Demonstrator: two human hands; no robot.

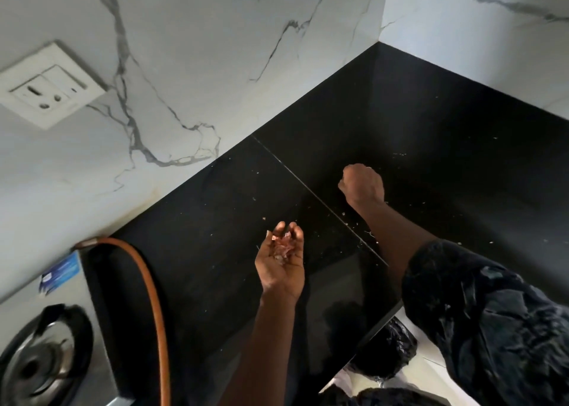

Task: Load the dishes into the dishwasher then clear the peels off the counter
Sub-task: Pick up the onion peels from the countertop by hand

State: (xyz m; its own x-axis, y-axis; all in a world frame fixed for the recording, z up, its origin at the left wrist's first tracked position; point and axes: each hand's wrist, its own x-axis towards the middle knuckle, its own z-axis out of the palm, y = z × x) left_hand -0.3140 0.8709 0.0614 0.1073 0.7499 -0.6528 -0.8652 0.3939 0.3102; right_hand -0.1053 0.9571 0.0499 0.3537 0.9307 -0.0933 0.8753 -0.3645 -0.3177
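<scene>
Black counter [431,135] is lying speckled with scraps [344,214]; left hand [281,267] is cupping pinkish peels [284,245], right hand [363,184] is making a fist (contents hidden).

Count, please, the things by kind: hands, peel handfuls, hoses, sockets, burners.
Hands: 2 (left hand, right hand)
Handful of peels: 1
Orange hose: 1
Wall socket: 1
Stove burner: 1
Total: 6

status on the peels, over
Left hand cups pinkish papery peels, fingers curled. Right hand fisted over black stone counter, contents hidden. Pale flecks scattered; nothing blocking.
</scene>
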